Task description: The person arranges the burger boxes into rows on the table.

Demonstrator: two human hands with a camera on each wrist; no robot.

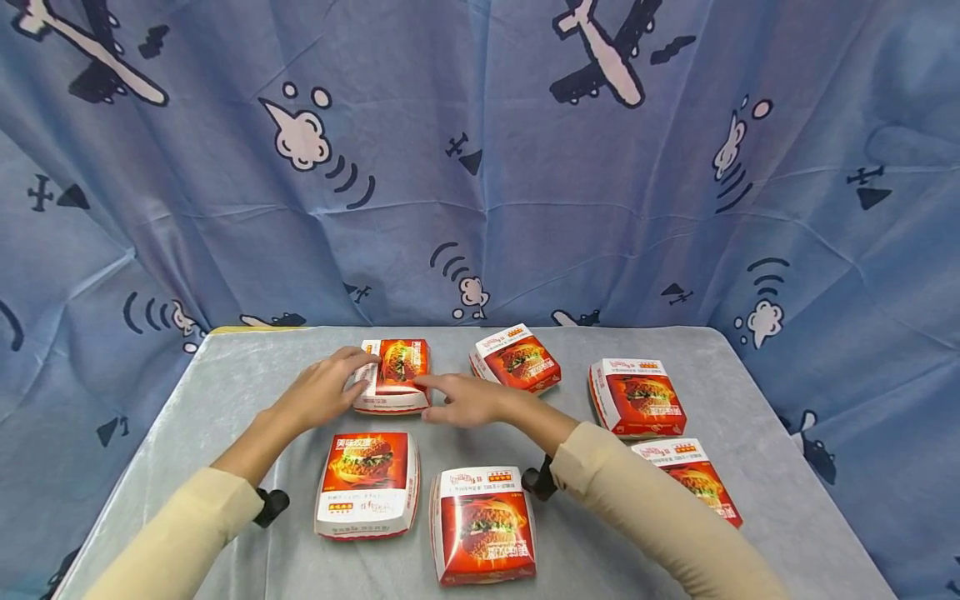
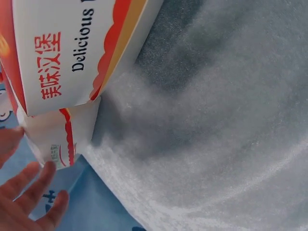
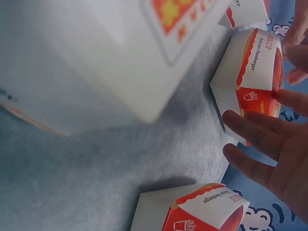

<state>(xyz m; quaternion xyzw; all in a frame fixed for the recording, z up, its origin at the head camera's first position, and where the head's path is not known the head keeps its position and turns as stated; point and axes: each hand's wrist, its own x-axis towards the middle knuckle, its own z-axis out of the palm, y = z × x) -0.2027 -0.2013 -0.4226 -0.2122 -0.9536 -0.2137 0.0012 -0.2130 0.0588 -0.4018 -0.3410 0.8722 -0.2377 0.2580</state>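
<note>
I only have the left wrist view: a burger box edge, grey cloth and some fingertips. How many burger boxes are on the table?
Observer: Six burger boxes on the grey table, by the head view.
Operator: Which one are the hands at?
Observer: The far-left burger box in the back row. The left hand holds its left edge.
Operator: And the right hand?
Observer: The right hand reaches with straight fingers to that box's right side; the index fingertip is at its edge.
Operator: Is the box lifted?
Observer: It appears to sit on the table; I cannot be sure.
</note>
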